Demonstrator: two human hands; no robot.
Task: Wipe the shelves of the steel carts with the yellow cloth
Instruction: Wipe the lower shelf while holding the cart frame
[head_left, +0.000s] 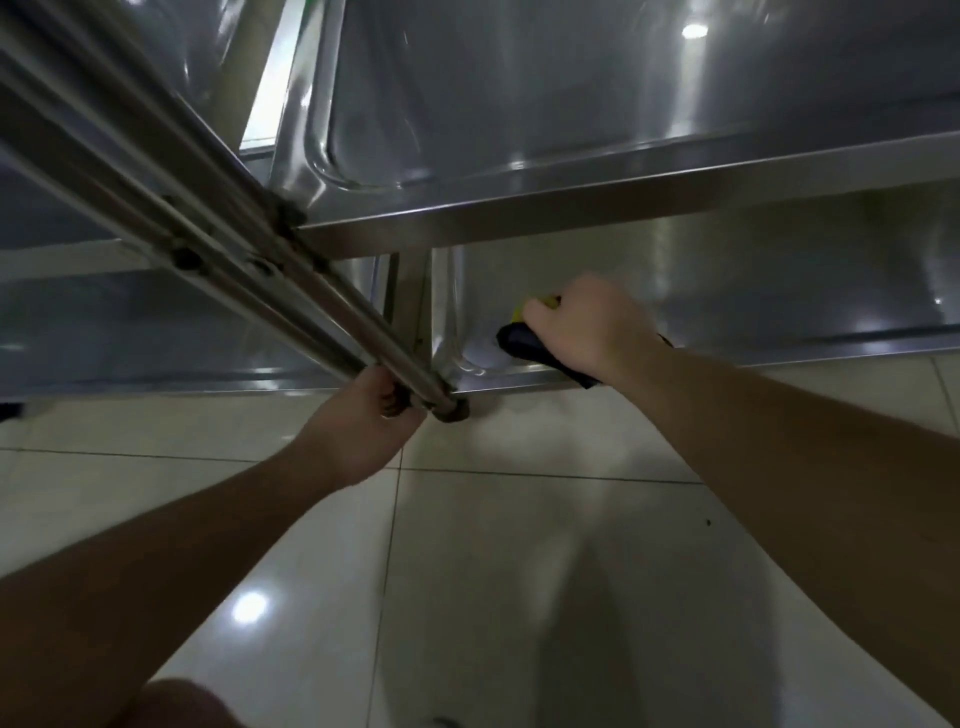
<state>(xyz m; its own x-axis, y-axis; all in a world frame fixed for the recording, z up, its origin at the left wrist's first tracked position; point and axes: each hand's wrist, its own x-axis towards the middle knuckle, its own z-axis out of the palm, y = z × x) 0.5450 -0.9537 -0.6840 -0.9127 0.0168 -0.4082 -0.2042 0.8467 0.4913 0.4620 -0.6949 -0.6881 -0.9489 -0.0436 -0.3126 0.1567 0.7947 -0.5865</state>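
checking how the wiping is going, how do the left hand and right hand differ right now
The left hand grips the steel cart's upright post near its foot; the right hand holds the yellow cloth on the bottom shelf. The left sits outside the cart, the right reaches under the upper shelf. Both arms are bare.

Both bare forearms are extended forward and downward from the lower corners; the left hand (358, 421) is curled around an upright steel post, its fingers (390, 402) wrapped behind it; the right hand (587, 325) is reached further forward, knuckles up, fingers folded down over a yellow cloth.
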